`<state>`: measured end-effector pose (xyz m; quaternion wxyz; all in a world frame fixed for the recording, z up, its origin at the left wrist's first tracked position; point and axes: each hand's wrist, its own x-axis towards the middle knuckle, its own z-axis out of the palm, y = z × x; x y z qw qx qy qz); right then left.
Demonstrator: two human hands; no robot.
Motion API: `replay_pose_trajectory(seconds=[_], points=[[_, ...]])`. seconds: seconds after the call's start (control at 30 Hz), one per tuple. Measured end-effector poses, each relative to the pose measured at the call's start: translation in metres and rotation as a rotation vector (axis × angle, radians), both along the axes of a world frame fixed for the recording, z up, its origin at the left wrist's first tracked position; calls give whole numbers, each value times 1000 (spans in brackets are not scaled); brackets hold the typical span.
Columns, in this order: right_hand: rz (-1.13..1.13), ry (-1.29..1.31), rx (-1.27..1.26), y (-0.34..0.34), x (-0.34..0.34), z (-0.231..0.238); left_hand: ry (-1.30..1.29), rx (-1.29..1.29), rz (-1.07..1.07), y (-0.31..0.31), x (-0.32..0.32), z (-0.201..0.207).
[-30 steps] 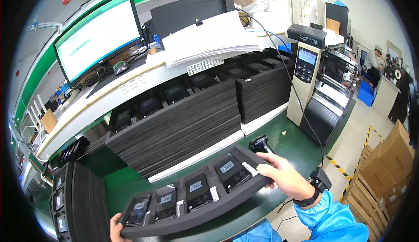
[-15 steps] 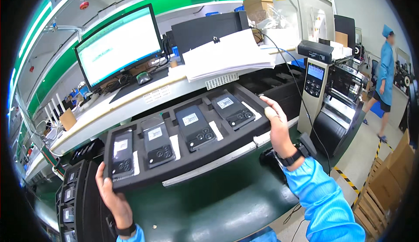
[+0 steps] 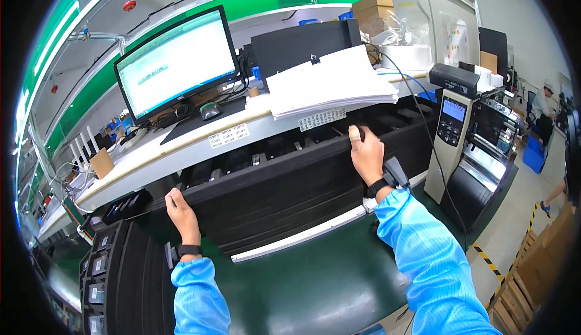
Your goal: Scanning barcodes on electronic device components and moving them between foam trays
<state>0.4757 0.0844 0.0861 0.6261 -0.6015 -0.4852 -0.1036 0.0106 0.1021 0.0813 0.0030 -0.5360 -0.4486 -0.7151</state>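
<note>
A long black foam tray lies level on a stack of similar black trays beneath the shelf. Its compartments hold dark phones, of which only edges show under the shelf's lip. At the tray's left front corner, my left hand grips the rim, thumb uppermost. My right hand closes over the front rim farther right, with its thumb on top and its fingers mostly hidden behind the foam.
Above the trays runs a white shelf with a monitor, a mouse and a stack of paper. A label printer stands right. More loaded trays stand lower left on the green table.
The tray, earlier tilted toward me with several phones in plain sight, has gone back under the shelf and down onto the stack. Both hands moved with it; the right slid inward along the rim.
</note>
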Motion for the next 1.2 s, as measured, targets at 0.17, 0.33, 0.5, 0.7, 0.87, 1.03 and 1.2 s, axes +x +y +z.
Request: replay_pose_trajectory(seconds=[0.17, 0.33, 0.5, 0.7, 0.87, 1.03, 1.2], points=[[-6, 138, 120, 16, -17, 8, -112, 43, 78, 16, 6, -7], [-55, 150, 12, 17, -21, 10, -130, 126, 100, 18, 13, -4], [-108, 64, 75, 26, -20, 6, -127, 156, 114, 16, 18, 1], [-121, 120, 107, 30, -26, 6, -131, 144, 73, 14, 18, 1], [-32, 94, 129, 32, -15, -3, -213, -46, -252, -23, 3, -9], [-488, -769, 60, 68, 42, -39, 19, -215, -176, -183, -25, -51], [-185, -407, 77, 130, 103, -59, 427, -84, 546, -356, -123, -45]])
